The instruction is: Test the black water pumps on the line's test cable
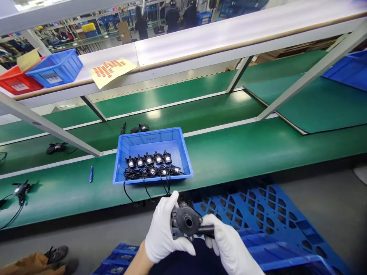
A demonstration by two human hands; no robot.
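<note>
A black pump with a round face, a central opening and a side pipe is held up in front of me, below the bench edge. My left hand, in a white glove, wraps round its left side with the thumb beneath it. My right hand, also gloved in white, closes on the pipe end at the right. Beyond them on the bench stands a blue bin. Inside it several small black pumps with white labels sit in a row, their black cables bundled in front and partly hanging over the rim.
A blue pen-like tool and another black pump lie on the green bench. On the shelf above are a red bin, a blue bin and a yellow sticker sheet. Blue pallets cover the floor at right; a person's shoe shows lower left.
</note>
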